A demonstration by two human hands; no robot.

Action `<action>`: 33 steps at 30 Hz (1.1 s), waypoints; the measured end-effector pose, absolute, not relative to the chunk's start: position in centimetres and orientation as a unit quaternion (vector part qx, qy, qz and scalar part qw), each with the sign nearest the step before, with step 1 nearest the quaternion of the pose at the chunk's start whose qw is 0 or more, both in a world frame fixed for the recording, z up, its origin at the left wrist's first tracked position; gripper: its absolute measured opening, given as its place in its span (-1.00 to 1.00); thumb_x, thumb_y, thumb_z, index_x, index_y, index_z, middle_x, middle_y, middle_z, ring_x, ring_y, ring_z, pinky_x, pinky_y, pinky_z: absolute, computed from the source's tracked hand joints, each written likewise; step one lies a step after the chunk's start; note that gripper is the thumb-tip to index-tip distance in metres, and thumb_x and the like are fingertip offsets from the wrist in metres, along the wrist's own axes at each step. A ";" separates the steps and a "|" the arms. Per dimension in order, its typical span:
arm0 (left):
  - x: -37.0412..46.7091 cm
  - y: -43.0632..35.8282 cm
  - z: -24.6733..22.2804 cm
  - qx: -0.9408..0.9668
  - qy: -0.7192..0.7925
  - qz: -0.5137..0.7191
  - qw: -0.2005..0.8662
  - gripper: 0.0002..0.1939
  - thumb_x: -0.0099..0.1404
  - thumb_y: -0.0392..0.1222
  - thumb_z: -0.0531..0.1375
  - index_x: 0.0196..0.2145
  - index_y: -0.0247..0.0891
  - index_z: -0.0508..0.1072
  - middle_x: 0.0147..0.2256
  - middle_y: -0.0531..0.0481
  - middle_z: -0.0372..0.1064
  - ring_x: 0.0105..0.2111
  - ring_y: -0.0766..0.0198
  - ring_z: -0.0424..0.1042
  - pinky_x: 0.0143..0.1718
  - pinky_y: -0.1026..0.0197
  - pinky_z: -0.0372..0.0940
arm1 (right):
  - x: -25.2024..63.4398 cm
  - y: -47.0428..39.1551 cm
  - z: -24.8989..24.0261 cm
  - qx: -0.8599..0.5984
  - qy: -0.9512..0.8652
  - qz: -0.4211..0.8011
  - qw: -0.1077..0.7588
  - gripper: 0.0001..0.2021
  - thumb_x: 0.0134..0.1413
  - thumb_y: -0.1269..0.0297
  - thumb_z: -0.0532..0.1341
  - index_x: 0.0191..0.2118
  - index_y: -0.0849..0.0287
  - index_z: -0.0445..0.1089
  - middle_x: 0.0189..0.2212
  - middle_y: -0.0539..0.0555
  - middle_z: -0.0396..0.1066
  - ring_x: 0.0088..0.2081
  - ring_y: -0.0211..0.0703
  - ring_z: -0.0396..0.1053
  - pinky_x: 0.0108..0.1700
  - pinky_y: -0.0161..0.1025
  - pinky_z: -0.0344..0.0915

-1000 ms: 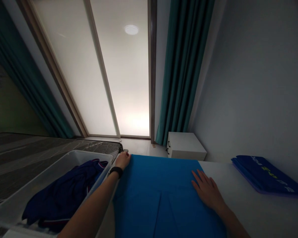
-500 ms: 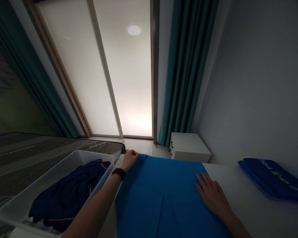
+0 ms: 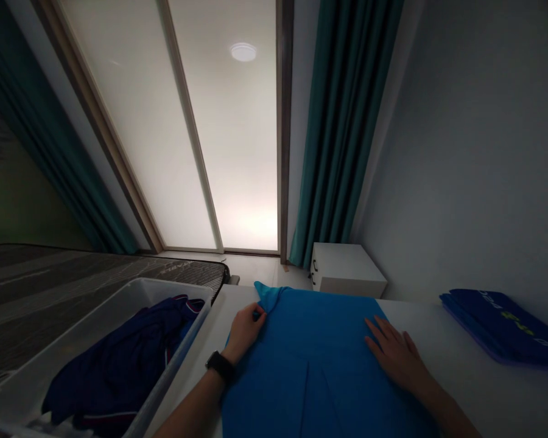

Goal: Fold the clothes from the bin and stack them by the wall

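Observation:
A bright blue cloth garment (image 3: 319, 340) lies spread on a white table (image 3: 442, 347). At its upper left edge my left hand (image 3: 246, 328), with a dark watch on the wrist, pinches the fabric. A corner of the cloth sticks up and folds over just beyond those fingers. My right hand (image 3: 393, 353) rests flat on the right side of the garment, fingers spread. Two creases run down the middle of the cloth toward the bottom of the view.
Left of the table stands a clear plastic bin (image 3: 159, 395) with dark blue clothes (image 3: 119, 359) in it. Folded dark blue cloth (image 3: 502, 325) lies at the table's right. Beyond are a white cabinet (image 3: 347, 264), a striped mattress (image 3: 95, 274) and teal curtains (image 3: 342, 134).
My left hand has moved down and right, drawing the cloth's upper left edge inward, and a corner now folds over. My right hand stays flat on the cloth. The view has shifted slightly.

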State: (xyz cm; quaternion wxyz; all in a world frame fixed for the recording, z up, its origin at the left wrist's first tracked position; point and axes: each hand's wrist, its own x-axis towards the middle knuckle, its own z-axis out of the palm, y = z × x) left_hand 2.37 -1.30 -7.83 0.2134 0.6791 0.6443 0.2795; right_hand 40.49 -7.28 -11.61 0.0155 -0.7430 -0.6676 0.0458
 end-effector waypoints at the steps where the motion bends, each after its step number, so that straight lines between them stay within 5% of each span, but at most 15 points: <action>1: 2.3 -1.2 -7.9 0.677 0.645 0.280 0.218 -0.88 0.26 -0.17 0.18 -0.39 -0.23 0.47 -0.44 0.02 0.47 -0.40 0.21 0.43 -0.39 0.27 0.14 | 39.7 -7.1 -11.1 -0.741 -0.670 0.037 0.021 -0.34 0.22 -0.10 -0.13 0.31 0.12 0.16 0.36 0.13 0.00 0.38 0.10 -0.17 0.36 0.21 -0.33; 4: 2.3 -1.2 -7.9 0.669 0.648 0.282 0.231 -0.87 0.26 -0.16 0.18 -0.38 -0.23 0.49 -0.45 0.02 0.46 -0.42 0.22 0.42 -0.41 0.27 0.13 | 35.1 -6.2 -8.7 -0.684 -0.723 0.045 0.079 -0.42 0.27 -0.02 -0.14 0.24 0.13 0.27 0.29 0.15 0.14 0.36 0.09 -0.09 0.36 0.14 -0.30; 9: 2.4 -1.2 -7.9 0.658 0.654 0.282 0.245 -0.86 0.23 -0.13 0.21 -0.37 -0.23 0.51 -0.45 0.01 0.46 -0.42 0.21 0.41 -0.43 0.27 0.11 | 23.5 -3.2 -4.9 -0.545 -0.794 0.207 0.174 -0.62 0.33 0.21 -0.09 -0.01 0.06 0.44 -0.05 0.08 0.47 0.02 -0.10 0.37 0.06 -0.21 0.21; 14: 2.4 -1.1 -8.2 0.651 0.655 0.288 0.253 -0.86 0.22 -0.14 0.21 -0.37 -0.24 0.52 -0.48 0.03 0.45 -0.43 0.22 0.41 -0.44 0.28 0.08 | 17.1 1.7 -4.2 -0.580 -0.763 0.241 0.153 -0.77 0.26 0.23 0.06 -0.20 0.12 0.45 -0.24 0.08 0.53 -0.20 -0.13 0.45 -0.21 -0.30 0.22; 19: 2.3 -1.1 -8.7 0.648 0.650 0.301 0.258 -0.85 0.23 -0.13 0.20 -0.39 -0.25 0.51 -0.48 0.04 0.45 -0.44 0.24 0.40 -0.44 0.28 0.08 | 16.0 4.2 -5.0 -0.604 -0.745 0.260 0.109 -0.84 0.09 0.18 0.22 -0.32 0.14 0.47 -0.32 0.07 0.54 -0.23 -0.09 0.46 -0.27 -0.30 0.22; 26: 2.3 -1.2 -8.8 0.654 0.641 0.311 0.255 -0.88 0.22 -0.14 0.21 -0.40 -0.23 0.48 -0.50 0.05 0.43 -0.46 0.24 0.40 -0.45 0.28 0.08 | 16.1 4.0 -4.9 -0.607 -0.740 0.269 0.109 -0.90 0.04 0.36 0.20 -0.37 0.15 0.48 -0.33 0.08 0.55 -0.25 -0.10 0.46 -0.33 -0.30 0.18; 33: 2.3 -1.2 -8.7 0.596 0.576 0.463 0.313 -0.75 0.35 -0.10 0.03 -0.06 -0.23 0.28 -0.38 0.02 0.48 -0.41 0.23 0.46 -0.36 0.25 0.24 | 17.7 0.3 -4.2 -0.577 -0.758 0.258 0.161 -0.86 0.17 0.32 0.13 -0.31 0.16 0.43 -0.35 0.04 0.53 -0.31 -0.21 0.43 -0.36 -0.35 0.13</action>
